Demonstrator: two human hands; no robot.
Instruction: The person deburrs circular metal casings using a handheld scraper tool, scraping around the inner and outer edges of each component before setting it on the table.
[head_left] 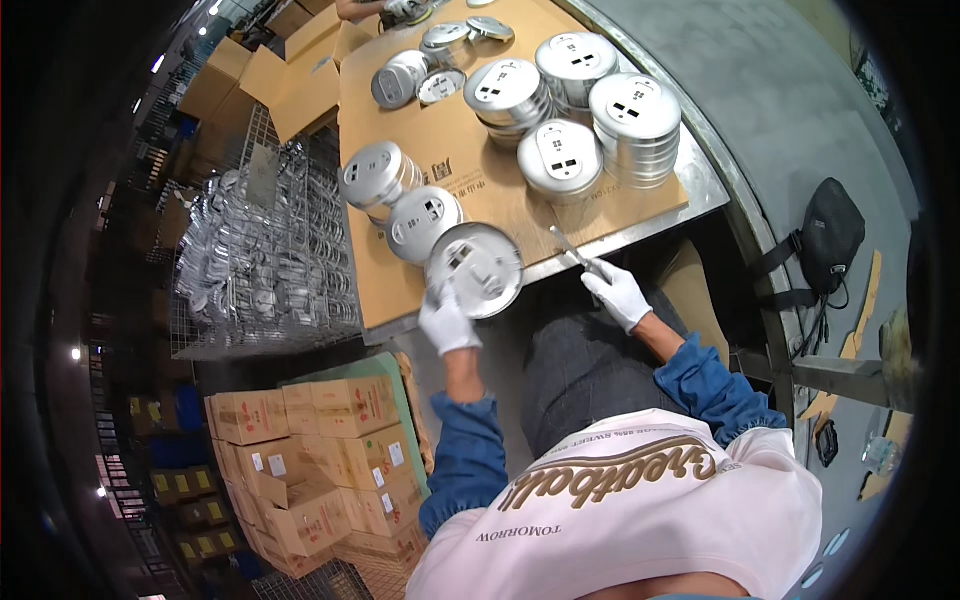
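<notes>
My left hand [446,320], in a white glove, grips the near left rim of a round metal cover [496,272] and holds it tilted at the table's front edge. The cover is shiny, with small cutouts in its face. In my right hand [617,297], also gloved, is a thin, straight metal hand tool [566,242], its tip pointing up and left; its exact kind I cannot make out. Just beyond the held cover stand two short stacks of similar covers, one topped at the left [378,178] and a nearer one [424,222].
Taller cover stacks [636,108] stand on the cardboard-covered table [470,165] at the right. Loose covers [440,88] lie farther back, near another person's hand [358,8]. A wire cage [262,255] of metal parts and piled cartons [345,400] are at left; a black bag [832,235] is at right.
</notes>
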